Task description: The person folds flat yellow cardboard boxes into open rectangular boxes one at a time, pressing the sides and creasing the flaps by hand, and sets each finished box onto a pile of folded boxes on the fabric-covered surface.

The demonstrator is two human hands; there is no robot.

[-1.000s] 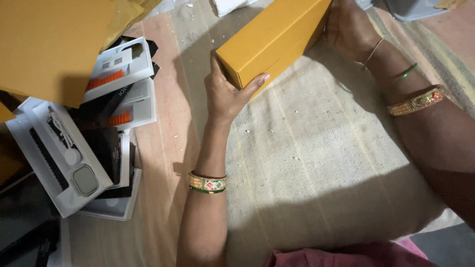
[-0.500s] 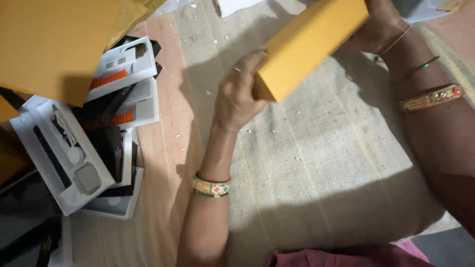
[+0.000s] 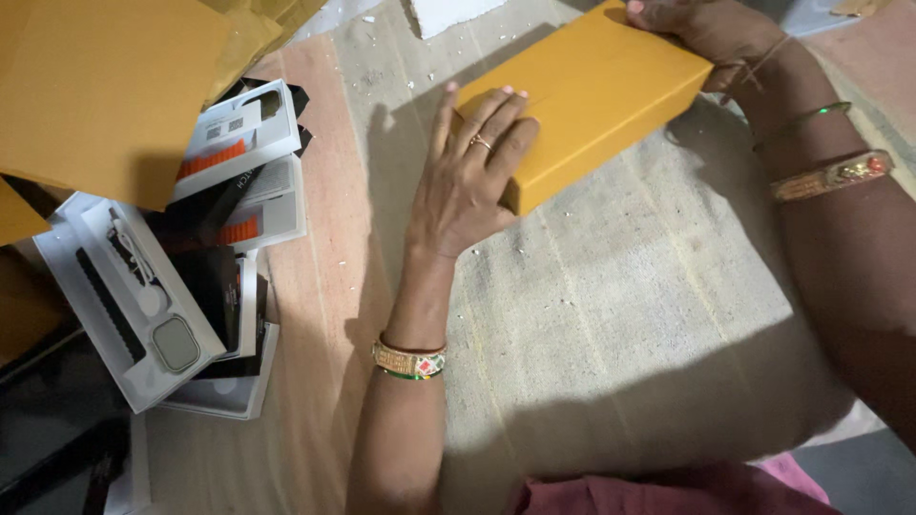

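Between the two hands I see one long yellow box (image 3: 587, 100), lying flat over a pale woven mat (image 3: 620, 315). Its long axis runs on a slant, from the near-left end up to the far-right end.

Left hand (image 3: 468, 181): palm down, fingers spread and laid over the near-left end and top face of the box. No pinch here that I can make out; it presses flat. The thumb is hidden, so I cannot tell whether it hooks the side.

Right hand (image 3: 701, 24): at the far-right end, fingers curled over the top edge, partly cut off by the frame. It looks clasped on that end, but I cannot tell how firmly.

From the left grip the box extends away and to the right; from the right grip, back toward the body and left. Each hand caps one end. Well apart on the left lie open white trays (image 3: 143, 296) with watch parts and a sheet of brown cardboard (image 3: 105, 91).
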